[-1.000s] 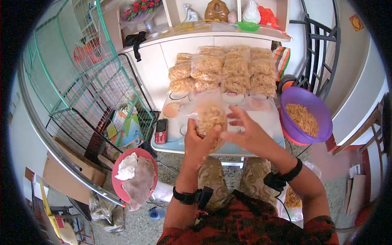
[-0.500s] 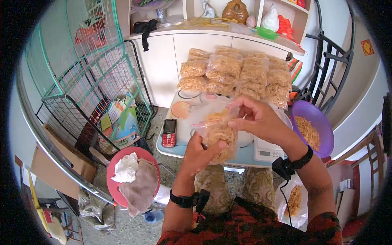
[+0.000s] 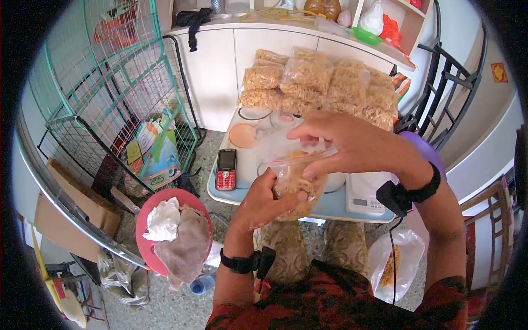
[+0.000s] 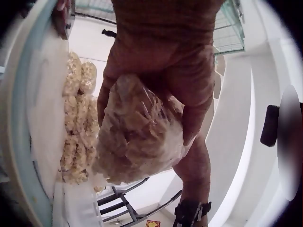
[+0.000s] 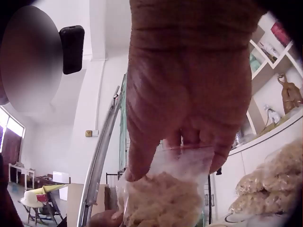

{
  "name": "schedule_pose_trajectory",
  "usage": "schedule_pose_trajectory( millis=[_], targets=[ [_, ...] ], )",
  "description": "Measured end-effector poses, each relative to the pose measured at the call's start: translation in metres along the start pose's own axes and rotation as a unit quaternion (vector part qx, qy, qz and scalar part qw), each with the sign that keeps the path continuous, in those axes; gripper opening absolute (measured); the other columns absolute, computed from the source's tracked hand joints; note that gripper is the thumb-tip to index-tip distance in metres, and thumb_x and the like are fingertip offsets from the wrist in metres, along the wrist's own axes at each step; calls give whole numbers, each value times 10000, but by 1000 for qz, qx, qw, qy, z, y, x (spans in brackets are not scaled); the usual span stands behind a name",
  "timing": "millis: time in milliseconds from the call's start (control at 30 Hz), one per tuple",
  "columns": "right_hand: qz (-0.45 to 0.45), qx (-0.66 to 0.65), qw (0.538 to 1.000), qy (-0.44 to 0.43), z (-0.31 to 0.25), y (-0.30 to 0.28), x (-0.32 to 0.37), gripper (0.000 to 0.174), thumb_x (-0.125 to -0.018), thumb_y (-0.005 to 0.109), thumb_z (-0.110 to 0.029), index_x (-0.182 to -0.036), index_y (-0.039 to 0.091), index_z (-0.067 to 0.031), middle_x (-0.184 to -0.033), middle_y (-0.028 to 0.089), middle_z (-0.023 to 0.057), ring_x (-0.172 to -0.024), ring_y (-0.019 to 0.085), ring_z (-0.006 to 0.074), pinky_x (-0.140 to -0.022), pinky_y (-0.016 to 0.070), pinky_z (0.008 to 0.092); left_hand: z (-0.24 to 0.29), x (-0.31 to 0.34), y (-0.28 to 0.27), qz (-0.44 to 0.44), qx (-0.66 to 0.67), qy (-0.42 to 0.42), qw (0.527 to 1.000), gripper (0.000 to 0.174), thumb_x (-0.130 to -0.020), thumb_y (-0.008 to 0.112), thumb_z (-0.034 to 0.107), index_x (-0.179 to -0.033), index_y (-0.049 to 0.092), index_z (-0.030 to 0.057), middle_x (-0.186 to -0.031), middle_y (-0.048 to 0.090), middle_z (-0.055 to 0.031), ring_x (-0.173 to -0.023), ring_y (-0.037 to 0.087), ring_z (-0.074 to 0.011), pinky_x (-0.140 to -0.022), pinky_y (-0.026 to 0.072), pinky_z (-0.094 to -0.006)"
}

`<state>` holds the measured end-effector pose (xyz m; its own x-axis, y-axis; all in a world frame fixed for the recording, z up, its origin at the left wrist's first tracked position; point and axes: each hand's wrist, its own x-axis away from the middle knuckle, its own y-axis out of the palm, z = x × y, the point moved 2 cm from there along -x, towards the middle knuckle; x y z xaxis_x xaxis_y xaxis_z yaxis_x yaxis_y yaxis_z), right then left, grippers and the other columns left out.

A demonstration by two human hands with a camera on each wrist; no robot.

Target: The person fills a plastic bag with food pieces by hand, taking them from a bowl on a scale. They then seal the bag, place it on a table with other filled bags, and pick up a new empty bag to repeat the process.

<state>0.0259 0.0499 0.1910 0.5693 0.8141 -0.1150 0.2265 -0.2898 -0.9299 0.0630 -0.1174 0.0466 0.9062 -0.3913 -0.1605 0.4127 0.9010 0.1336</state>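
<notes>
A clear plastic bag (image 3: 300, 190) of pale brown shreds is held over the near edge of the table. Its lower part sits in the left hand (image 3: 264, 201), thumb across the front; the left wrist view shows fingers curled round the bag (image 4: 142, 137). At the bag's top, by a red-lined strip, is the right hand (image 3: 357, 146), thumb on the near face and fingers over the opening. In the right wrist view the right hand (image 5: 189, 94) has thumb and fingers at either side of the bag's upper part (image 5: 163, 198).
Stacked filled bags (image 3: 308, 82) stand at the table's back. A red phone (image 3: 226, 169) lies left, a white scale (image 3: 364, 193) right. Beyond are a purple basin (image 3: 423, 154), a pink stool (image 3: 147, 212) with cloths, a wire cage (image 3: 104, 110) and an open bag (image 3: 410, 247) on the floor.
The right hand has come from beside the bag onto its top, fingers now farther over the opening. The left hand keeps its grip. The head view has shifted.
</notes>
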Motion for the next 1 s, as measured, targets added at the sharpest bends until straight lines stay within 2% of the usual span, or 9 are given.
schedule_pose_trajectory(
  millis=[133, 267, 367, 467, 567, 667, 767, 867, 1000],
  targets=[
    [-89, -70, 991, 65, 15, 7, -4, 351, -803, 726, -269, -1029, 624, -21, -845, 592, 88, -768, 588, 194, -689, 473, 326, 1, 3, -9, -35, -55, -30, 997, 666, -767, 774, 279, -1302, 481, 13, -1154, 608, -85, -1039, 586, -170, -916, 472, -336],
    [-97, -84, 989, 74, 10, 16, 1, 260, -832, 701, -250, -935, 620, -25, -808, 587, 72, -723, 583, 160, -641, 471, 307, -5, 4, -11, -51, -94, -11, 994, 650, -775, 767, 253, -1305, 476, 14, -1129, 618, -89, -1026, 592, -166, -895, 480, -327],
    [-85, -105, 987, 90, 8, 18, 5, 233, -846, 683, -241, -938, 619, -36, -814, 590, 82, -738, 596, 177, -655, 479, 318, -5, 6, -7, -39, -29, -21, 999, 622, -774, 767, 240, -1283, 491, 14, -1109, 627, -88, -1004, 599, -156, -876, 487, -317],
    [-30, -19, 999, 16, 11, 23, 11, 258, -864, 601, -277, -832, 594, -21, -742, 605, 136, -696, 613, 302, -620, 478, 405, -2, 5, -6, -26, -34, -52, 998, 591, -776, 765, 227, -1262, 502, 16, -1103, 628, -84, -986, 601, -140, -854, 493, -303],
    [-22, 77, 997, 17, 10, 26, 18, 231, -877, 562, -255, -829, 593, -31, -793, 604, 148, -748, 618, 350, -647, 500, 449, 4, 0, -3, -22, -24, -53, 998, 566, -785, 757, 229, -1244, 507, 12, -1092, 627, -80, -968, 599, -127, -838, 496, -293],
    [-32, 142, 989, 25, 14, 32, 21, 203, -875, 528, -218, -833, 586, -29, -815, 597, 158, -765, 622, 362, -655, 517, 470, 1, -5, -1, -14, 7, -62, 998, 575, -792, 752, 239, -1251, 497, 5, -1083, 623, -75, -953, 592, -117, -826, 496, -286],
    [-53, 196, 975, 91, 20, 36, 19, 151, -879, 554, -200, -866, 584, -52, -831, 560, 116, -811, 598, 304, -685, 496, 417, -2, -9, 1, 7, -4, -62, 998, 599, -797, 749, 255, -1267, 479, -1, -1080, 619, -73, -943, 588, -113, -825, 494, -282],
    [20, 172, 984, 44, 31, 40, 19, 183, -858, 513, -182, -828, 572, -12, -812, 601, 177, -759, 629, 365, -635, 522, 468, -10, -13, 2, 13, 36, -71, 997, 627, -798, 749, 267, -1286, 461, -2, -1099, 612, -79, -967, 579, -119, -838, 487, -285],
    [-10, 179, 981, 75, 34, 31, 18, 173, -854, 521, -180, -821, 570, -18, -813, 615, 201, -758, 637, 366, -634, 518, 477, -23, -20, -5, 33, -18, -49, 998, 614, -833, 711, 303, -1302, 450, 4, -1119, 605, -79, -1012, 567, -134, -877, 469, -295]
  ],
)
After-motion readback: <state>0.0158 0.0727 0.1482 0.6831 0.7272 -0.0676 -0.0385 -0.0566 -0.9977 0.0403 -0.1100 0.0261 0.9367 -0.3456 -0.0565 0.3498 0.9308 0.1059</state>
